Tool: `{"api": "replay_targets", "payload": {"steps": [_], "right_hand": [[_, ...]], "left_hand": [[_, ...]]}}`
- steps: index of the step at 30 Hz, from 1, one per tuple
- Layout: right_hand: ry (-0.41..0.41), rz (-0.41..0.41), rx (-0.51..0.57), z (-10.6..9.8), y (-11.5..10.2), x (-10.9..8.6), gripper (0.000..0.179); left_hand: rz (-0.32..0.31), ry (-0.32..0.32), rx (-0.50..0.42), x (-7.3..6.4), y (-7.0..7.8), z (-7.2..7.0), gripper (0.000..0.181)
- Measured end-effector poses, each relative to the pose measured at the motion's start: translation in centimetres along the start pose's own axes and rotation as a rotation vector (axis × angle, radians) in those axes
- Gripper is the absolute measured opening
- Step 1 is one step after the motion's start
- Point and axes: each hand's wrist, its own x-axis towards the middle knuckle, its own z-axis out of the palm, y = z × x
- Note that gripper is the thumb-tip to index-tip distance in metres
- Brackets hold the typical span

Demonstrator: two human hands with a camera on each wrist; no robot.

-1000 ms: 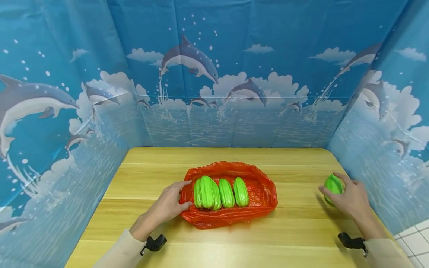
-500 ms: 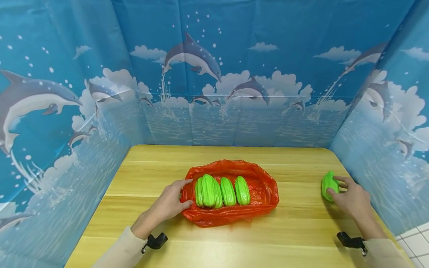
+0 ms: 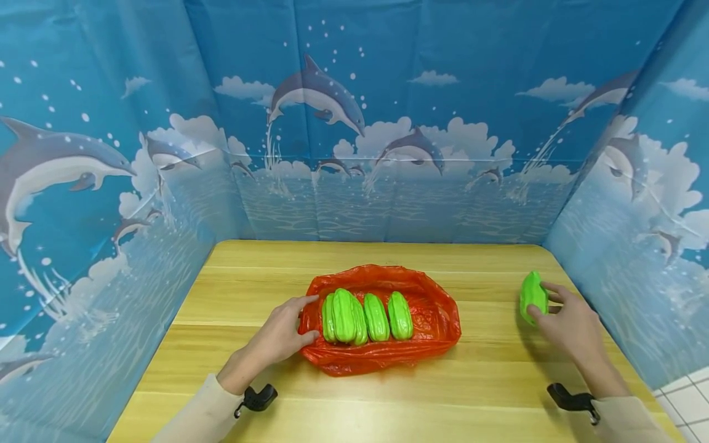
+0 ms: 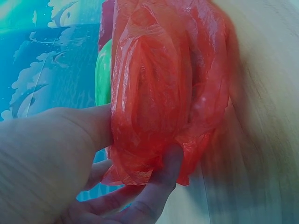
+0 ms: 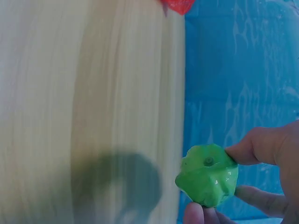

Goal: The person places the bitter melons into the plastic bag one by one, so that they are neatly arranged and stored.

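A red plastic bag (image 3: 426, 307) lies open in the middle of the wooden table (image 3: 277, 264), with several ribbed green gourds (image 3: 367, 316) lined up on it. My left hand (image 3: 282, 332) grips the bag's left edge (image 4: 154, 116), thumb and fingers pinching the crumpled plastic. My right hand (image 3: 565, 323) holds one more green gourd (image 3: 533, 295) (image 5: 208, 181) by its end, lifted above the table near the right edge; its shadow falls on the wood below.
Blue dolphin-print cloth walls (image 3: 354, 123) close in the table at the back, left and right. Bare wood (image 3: 487, 369) lies between the bag and my right hand. White floor tiles (image 3: 687, 394) show at the lower right.
My right hand has lifted the green gourd off the table and carried it a little left and up. The left hand has kept its grip on the bag.
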Motion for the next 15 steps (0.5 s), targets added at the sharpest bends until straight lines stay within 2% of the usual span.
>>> {"api": "replay_targets", "payload": {"steps": [15], "right_hand": [[0.011, -0.045, 0.065, -0.6, -2.3, -0.9, 0.076]], "left_hand": [[0.001, -0.002, -0.012, 0.0, 0.6, -0.1, 0.076]]}}
